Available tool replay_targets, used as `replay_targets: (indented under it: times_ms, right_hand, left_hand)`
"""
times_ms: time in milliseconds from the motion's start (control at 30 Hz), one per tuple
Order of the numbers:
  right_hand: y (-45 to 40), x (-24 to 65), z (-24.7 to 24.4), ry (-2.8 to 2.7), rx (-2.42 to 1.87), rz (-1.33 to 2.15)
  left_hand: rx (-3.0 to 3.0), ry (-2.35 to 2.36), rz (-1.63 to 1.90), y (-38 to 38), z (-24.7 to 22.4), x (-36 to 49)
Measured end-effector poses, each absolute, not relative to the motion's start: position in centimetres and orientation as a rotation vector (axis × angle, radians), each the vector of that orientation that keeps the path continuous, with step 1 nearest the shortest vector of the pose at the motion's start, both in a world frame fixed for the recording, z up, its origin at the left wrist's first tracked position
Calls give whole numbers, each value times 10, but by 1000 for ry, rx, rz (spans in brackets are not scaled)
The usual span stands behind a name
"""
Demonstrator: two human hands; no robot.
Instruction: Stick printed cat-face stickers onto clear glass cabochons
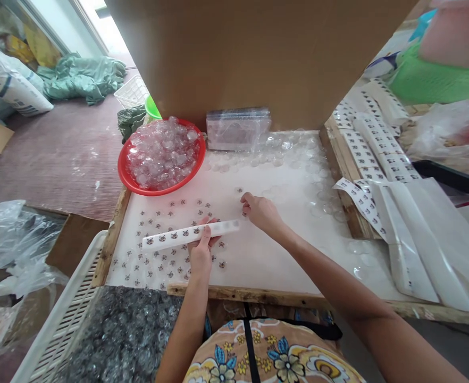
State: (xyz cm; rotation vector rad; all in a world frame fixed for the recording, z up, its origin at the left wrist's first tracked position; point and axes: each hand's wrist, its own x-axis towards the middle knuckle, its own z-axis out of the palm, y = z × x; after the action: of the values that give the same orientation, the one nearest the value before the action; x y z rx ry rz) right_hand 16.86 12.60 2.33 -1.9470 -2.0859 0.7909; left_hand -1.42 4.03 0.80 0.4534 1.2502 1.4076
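My left hand (202, 247) is closed around a white strip of stickers (173, 235) printed with a row of small dark animal faces; the strip's right end looks bare. My right hand (261, 210) is to the right of it, thumb and fingers pinched together low over the white board (282, 255). Anything between those fingertips is too small to make out. One animal-face sticker (240, 190) lies just beyond the fingertips, and another dark print shows right below them. Many clear round pieces bearing the same print (150, 274) are spread across the board's left side, partly behind my left hand.
A red basin (158, 192) heaped with clear domed pieces (162, 154) stands at the back left. Behind the board rises a cardboard box (258, 58); a plastic-wrapped stack (236, 130) leans there. More sticker sheets (382, 141) lie right, past a wooden edge (348, 186).
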Motion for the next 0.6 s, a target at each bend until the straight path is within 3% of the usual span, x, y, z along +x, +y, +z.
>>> replay_targets:
  times_ms: [167, 300, 600]
  right_hand:
    - [102, 145, 45, -2099, -1451, 843]
    - [94, 118, 25, -2109, -1027, 1052]
    - [85, 110, 0, -2036, -939, 968]
  left_hand:
    - [548, 1329, 1389, 26, 19, -8]
    - [511, 1225, 1397, 23, 5, -5]
    - [252, 1015, 1508, 20, -17, -6]
